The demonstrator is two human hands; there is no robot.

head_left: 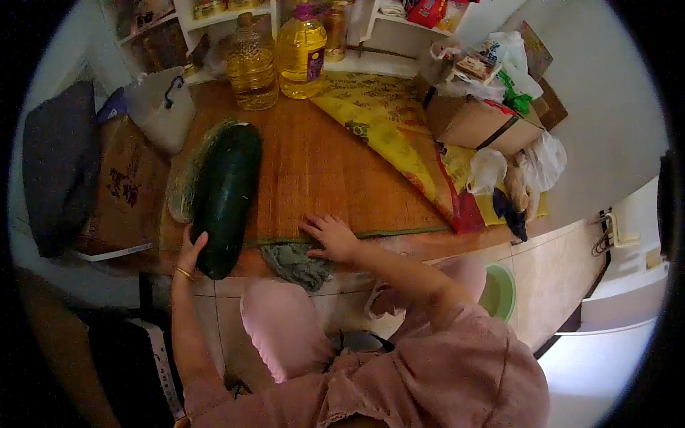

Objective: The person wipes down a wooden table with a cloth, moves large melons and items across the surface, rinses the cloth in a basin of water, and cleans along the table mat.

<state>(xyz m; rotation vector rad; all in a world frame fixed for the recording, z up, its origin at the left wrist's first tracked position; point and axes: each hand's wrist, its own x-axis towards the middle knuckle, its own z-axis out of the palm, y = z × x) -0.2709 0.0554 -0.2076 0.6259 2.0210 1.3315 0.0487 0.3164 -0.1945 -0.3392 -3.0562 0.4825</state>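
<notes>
A large dark green winter melon [227, 196] lies lengthwise on the left of the table's woven mat. My left hand [190, 253], with a bracelet at the wrist, grips the melon's near left side, thumb against the skin; part of its fingers is hidden. Against the melon's far left side rests a long pale yellow-green thing with a streaked surface [184, 182], partly covered by the melon. My right hand [334, 239] lies on the mat [314, 171] near the front edge, fingers spread and holding nothing. Just below it, a crumpled grey-green cloth [296, 265] hangs over the edge.
Two oil bottles [252, 68] [302, 57] stand at the back. A cardboard box [128, 185] and white container [163, 107] are at left. At right, a bag-topped carton [474, 123] stands by a folded yellow cloth [385, 135]. A green basin [498, 292] sits on the floor.
</notes>
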